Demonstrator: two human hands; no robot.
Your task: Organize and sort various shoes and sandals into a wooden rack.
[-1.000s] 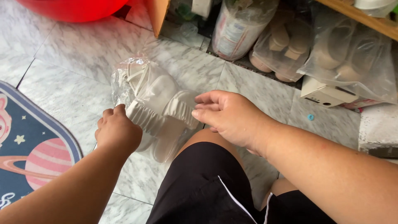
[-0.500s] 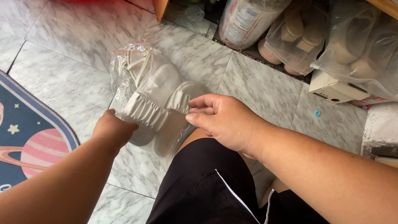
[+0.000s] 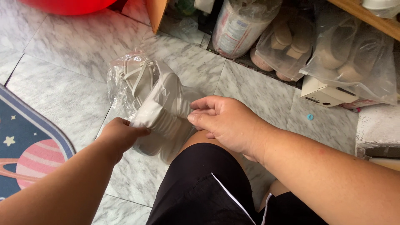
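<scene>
Both hands work on a pair of off-white sandals (image 3: 160, 110) with thick soles, ruched padded straps and thin cords, lying half inside a crinkled clear plastic bag (image 3: 118, 79) on the grey-veined marble floor (image 3: 75, 50). The left hand (image 3: 121, 135) curls its fingers around the near end of the sandals, gripping the gathered strap and sole edge. The right hand (image 3: 227, 121) pinches the other side of the same strap between thumb and fingertips, its fingers held close together. The sandals sit between the two hands, just above the person's knee in black shorts (image 3: 208, 187) with a white stripe.

Beyond the right hand, glossy plastic bags of tan shoes (image 3: 283, 46) lean against a low shelf, with a small white box (image 3: 323, 93) beside them. To the outside of the left forearm lies a dark rug (image 3: 29, 146) printed with a pink ringed planet and stars.
</scene>
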